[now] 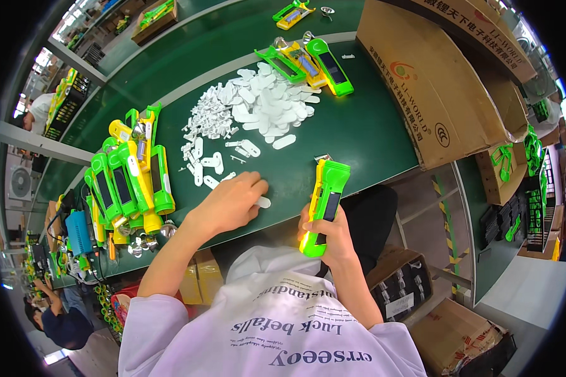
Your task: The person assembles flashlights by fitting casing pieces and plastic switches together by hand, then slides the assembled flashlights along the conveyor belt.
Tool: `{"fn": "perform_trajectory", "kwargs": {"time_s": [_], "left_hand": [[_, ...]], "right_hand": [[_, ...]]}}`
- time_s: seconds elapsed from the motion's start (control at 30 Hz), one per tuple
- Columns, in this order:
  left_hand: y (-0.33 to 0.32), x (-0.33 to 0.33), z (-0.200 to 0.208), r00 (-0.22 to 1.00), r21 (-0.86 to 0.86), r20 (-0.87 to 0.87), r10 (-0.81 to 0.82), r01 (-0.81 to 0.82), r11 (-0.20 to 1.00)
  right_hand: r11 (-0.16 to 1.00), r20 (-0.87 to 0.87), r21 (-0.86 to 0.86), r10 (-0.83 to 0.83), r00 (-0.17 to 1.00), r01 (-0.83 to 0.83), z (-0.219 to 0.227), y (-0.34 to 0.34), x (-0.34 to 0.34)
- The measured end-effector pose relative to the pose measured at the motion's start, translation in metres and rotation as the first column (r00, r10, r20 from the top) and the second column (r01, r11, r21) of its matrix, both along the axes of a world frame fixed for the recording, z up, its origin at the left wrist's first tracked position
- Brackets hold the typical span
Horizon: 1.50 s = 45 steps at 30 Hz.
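Note:
My right hand [332, 234] is wrapped round a green and yellow flashlight [334, 182] with a dark panel on its side, held upright over the table's near edge. At the flashlight's top end a small metallic part sticks out. Over the green table [283, 182], my left hand [236, 200] has its fingers curled down on a small white oval plastic piece [263, 202], which partly shows beside the fingertips. Several similar loose white pieces [210, 164] lie just beyond that hand. Farther off spreads a heap of white oval pieces [273, 103], with a pile of smaller white parts [212, 113] to its left.
A stack of green and yellow flashlights [122, 182] stands at the left, with shiny reflectors [146, 242] near it. More flashlights [314, 66], some opened, lie at the far side. A large cardboard box [421, 88] borders the right. Open boxes [453, 339] stand on the floor.

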<state>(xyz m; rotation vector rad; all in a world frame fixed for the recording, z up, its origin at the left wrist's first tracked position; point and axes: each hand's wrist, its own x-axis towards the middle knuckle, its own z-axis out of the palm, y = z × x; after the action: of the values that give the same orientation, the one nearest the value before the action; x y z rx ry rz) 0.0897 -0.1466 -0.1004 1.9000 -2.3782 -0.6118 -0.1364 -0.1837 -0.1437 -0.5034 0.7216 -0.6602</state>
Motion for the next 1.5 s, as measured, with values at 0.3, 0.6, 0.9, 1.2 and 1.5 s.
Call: {"fn": "perform_trajectory", "kwargs": {"time_s": [0.3,0.6,0.9,1.2,1.5], "left_hand": [[0.006,0.002,-0.018,0.998,-0.144,0.028,-0.056,0.059,0.988],[-0.003,0.010,-0.016,0.981,-0.111,-0.067,0.180,-0.187,0.976],[-0.008,0.000,-0.010,0.998,-0.140,0.024,0.057,-0.053,0.989],[-0.018,-0.011,0.000,0.898,0.148,-0.401,0.181,-0.132,0.980],[0.011,-0.047,-0.033,-0.032,0.388,-0.920,0.390,-0.199,0.900]], "right_hand": [[1.000,0.008,0.001,0.005,1.000,-0.005,0.001,0.001,0.003],[1.000,-0.005,-0.008,-0.014,1.000,0.014,0.001,0.000,0.000],[1.000,-0.002,-0.028,0.011,1.000,-0.011,0.003,0.003,-0.001],[0.999,-0.004,-0.033,0.020,1.000,-0.020,0.002,0.004,-0.003],[0.992,-0.115,-0.072,0.099,0.988,-0.108,0.000,0.010,0.003]]}}
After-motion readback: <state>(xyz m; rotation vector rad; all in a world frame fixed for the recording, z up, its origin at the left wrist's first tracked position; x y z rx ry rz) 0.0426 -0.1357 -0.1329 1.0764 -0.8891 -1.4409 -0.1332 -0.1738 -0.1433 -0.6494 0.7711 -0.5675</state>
